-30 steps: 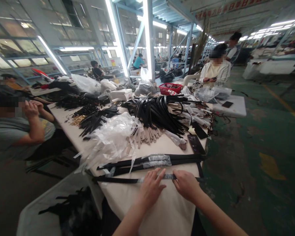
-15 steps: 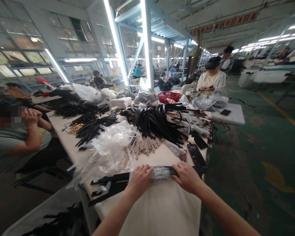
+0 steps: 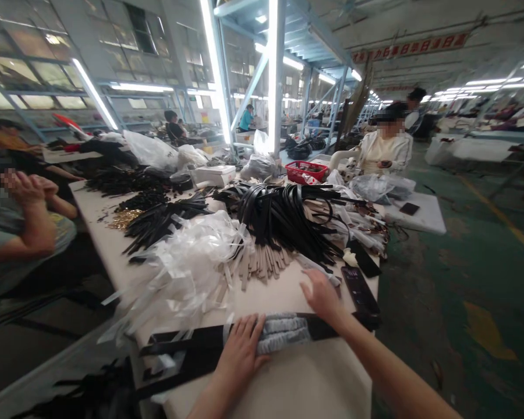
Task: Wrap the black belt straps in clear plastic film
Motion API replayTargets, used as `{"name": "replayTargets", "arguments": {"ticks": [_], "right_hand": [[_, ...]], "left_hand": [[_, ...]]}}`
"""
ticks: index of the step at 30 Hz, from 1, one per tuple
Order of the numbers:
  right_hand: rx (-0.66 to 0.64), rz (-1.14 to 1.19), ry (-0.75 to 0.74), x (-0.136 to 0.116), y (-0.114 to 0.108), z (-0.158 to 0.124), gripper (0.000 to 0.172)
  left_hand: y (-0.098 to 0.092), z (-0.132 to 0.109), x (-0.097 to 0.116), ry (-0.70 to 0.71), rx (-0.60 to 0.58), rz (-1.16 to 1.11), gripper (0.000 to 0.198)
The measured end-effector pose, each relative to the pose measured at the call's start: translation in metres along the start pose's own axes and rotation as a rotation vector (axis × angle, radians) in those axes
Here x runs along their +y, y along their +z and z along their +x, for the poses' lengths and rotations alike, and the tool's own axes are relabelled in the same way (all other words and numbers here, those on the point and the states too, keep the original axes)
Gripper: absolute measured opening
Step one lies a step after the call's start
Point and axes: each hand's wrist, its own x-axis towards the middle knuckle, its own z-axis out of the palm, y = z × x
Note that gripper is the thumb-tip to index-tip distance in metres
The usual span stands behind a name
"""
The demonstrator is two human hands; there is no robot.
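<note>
My left hand point(image 3: 240, 349) lies flat on the black straps point(image 3: 283, 333), fingers spread and pressing down, not closed around them. The straps lie across the table point(image 3: 314, 390) right in front of me, their middle bound in clear film point(image 3: 283, 333) that my left fingers point(image 3: 248, 331) touch at its edge. My palm hides part of the straps, and how many there are is hard to make out where they overlap on the left.

My right hand point(image 3: 323, 297) is off the straps, fingers open wide. I can't tell whether the fingertips touch the table. A phone point(image 3: 360, 291) lies just beyond them, near the table's right edge, and the strap end runs almost to it.

Ahead, a heap of plastic bags point(image 3: 179, 273) and tan strips point(image 3: 262, 262) leaves a narrow strip of tabletop before the black strap pile point(image 3: 288, 221). Below the near left edge, black pieces point(image 3: 82, 396) sit blurred and cut off by the frame. A co-worker point(image 3: 386, 148) sits beyond the far end, beside a red basket point(image 3: 301, 171). Green floor point(image 3: 441, 302) spreads to the right.
</note>
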Motion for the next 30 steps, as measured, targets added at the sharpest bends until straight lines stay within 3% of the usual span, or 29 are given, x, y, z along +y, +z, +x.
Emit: {"name": "replayTargets", "arguments": {"ticks": [3,6,10,13,16,18,23,26,28,30], "right_hand": [[0.033,-0.068,0.12,0.009,0.001,0.077,0.036],[0.006,-0.103,0.182,0.013,0.015,0.123,0.029],[0.001,-0.143,0.231,0.015,0.032,0.135,0.027],[-0.006,-0.139,0.258,0.014,0.034,0.134,0.028],[-0.021,-0.082,0.262,0.011,0.025,0.136,0.019],[-0.015,-0.016,0.257,0.008,0.012,0.137,0.02],[-0.055,0.239,0.214,-0.006,-0.03,0.108,0.036],[-0.201,0.709,0.184,-0.019,-0.053,0.057,0.037],[-0.282,1.091,0.162,-0.029,-0.065,0.013,0.039],[-0.272,1.201,0.146,-0.04,-0.074,-0.031,0.039]], "left_hand": [[-0.012,0.006,0.003,0.026,-0.002,-0.016,0.085],[-0.028,0.004,0.002,-0.034,0.109,-0.059,0.071],[-0.042,-0.001,-0.014,-0.463,0.401,-0.079,0.033],[-0.042,0.004,-0.031,-0.645,0.309,-0.097,0.023],[-0.041,0.012,-0.043,-0.711,0.182,-0.114,0.018],[-0.043,0.016,-0.046,-0.735,0.185,-0.161,0.02],[-0.05,0.021,-0.042,-0.724,0.323,-0.536,0.021],[-0.052,0.022,-0.029,-0.794,0.382,-0.95,0.019],[-0.054,0.022,-0.017,-0.823,0.429,-1.157,0.03],[-0.057,0.02,-0.002,-0.803,0.452,-1.282,0.043]]}}
